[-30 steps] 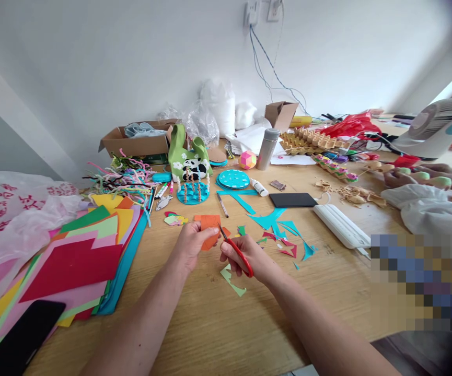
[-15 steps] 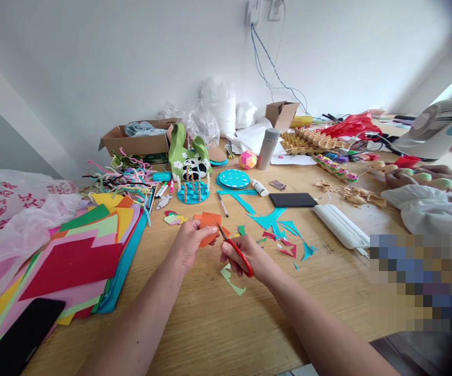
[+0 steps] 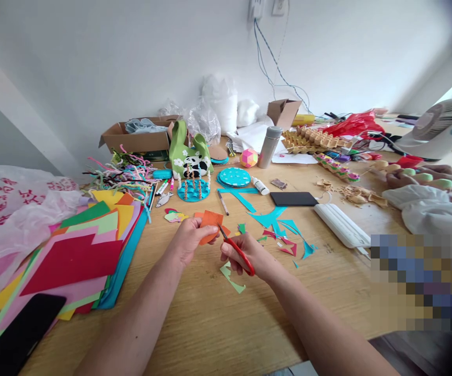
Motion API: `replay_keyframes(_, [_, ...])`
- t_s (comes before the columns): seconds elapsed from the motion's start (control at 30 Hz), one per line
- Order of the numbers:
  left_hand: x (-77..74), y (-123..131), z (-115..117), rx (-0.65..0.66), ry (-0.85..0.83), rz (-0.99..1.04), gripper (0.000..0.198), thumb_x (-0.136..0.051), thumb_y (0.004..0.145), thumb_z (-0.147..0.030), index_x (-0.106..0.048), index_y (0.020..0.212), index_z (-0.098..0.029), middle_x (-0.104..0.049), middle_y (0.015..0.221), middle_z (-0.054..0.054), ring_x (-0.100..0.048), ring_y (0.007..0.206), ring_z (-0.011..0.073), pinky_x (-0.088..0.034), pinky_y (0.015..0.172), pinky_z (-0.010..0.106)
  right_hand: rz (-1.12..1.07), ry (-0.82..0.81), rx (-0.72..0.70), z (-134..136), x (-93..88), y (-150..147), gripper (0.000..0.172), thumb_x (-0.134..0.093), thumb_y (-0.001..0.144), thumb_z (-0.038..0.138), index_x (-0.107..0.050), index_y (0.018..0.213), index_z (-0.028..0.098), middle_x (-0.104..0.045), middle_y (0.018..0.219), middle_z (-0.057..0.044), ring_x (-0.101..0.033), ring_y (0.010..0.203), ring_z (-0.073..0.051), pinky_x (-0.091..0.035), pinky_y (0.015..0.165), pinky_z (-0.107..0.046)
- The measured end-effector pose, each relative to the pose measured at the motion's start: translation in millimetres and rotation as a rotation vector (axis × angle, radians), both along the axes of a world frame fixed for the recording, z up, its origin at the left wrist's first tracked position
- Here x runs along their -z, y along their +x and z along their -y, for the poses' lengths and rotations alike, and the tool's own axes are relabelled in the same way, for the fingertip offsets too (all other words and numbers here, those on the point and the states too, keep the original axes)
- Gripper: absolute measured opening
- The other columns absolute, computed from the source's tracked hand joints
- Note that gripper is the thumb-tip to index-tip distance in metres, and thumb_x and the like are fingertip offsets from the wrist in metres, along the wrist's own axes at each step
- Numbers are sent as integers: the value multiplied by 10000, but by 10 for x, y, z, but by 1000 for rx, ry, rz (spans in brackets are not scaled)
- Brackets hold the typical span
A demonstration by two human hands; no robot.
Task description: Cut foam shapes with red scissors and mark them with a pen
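My left hand (image 3: 188,241) pinches a small orange foam piece (image 3: 210,223) above the wooden table (image 3: 218,318), thumb on top. My right hand (image 3: 249,254) grips red-handled scissors (image 3: 236,249), whose blade tips meet the right edge of the orange piece. A light green scrap (image 3: 231,278) lies on the table just below my right hand. Turquoise and red offcuts (image 3: 284,235) are scattered to the right of the scissors.
A stack of coloured foam sheets (image 3: 80,250) lies at left with a black phone (image 3: 22,334) on its near corner. Pipe cleaners (image 3: 122,175), a cardboard box (image 3: 139,138), a panda bag (image 3: 190,156), turquoise discs (image 3: 233,178), another phone (image 3: 293,199) and a fan (image 3: 441,128) stand beyond.
My hands, the orange piece and the scissors stay almost still. The view has shifted slightly, so everything sits a little higher in the frame.
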State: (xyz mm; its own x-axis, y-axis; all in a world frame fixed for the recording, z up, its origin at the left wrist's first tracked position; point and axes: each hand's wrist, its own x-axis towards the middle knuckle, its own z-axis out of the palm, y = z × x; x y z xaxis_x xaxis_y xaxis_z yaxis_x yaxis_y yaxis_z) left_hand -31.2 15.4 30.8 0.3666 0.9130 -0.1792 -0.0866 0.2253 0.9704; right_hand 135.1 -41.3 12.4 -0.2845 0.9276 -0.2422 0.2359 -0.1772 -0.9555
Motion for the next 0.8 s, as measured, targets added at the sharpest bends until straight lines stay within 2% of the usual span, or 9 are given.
replay_keyframes(0.2, [-19, -53, -26, 64, 18, -19, 214, -770, 588, -300, -669, 599, -112, -612, 563, 28, -521, 522, 106, -415, 546, 239, 8, -11, -10, 5, -24, -10, 501, -637, 731, 633, -602, 640, 141, -518, 429, 33, -452, 334, -66, -327, 346, -171])
replay_keyframes(0.53, [-21, -74, -35, 42, -32, -13, 263, -807, 560, -316, -687, 665, -107, -639, 623, 43, -554, 564, 115, -454, 584, 252, -17, -31, -5, 11, -26, -16, 502, -641, 733, 628, -597, 634, 138, -516, 415, 35, -431, 309, -56, -303, 330, -162])
replay_keyframes(0.8, [-34, -69, -30, 51, -45, -24, 312, -816, 543, -335, -677, 688, -97, -622, 602, 23, -549, 553, 108, -440, 578, 246, -32, -29, -2, 12, -14, -15, 508, -636, 737, 631, -618, 656, 129, -513, 408, 34, -436, 313, -57, -290, 319, -150])
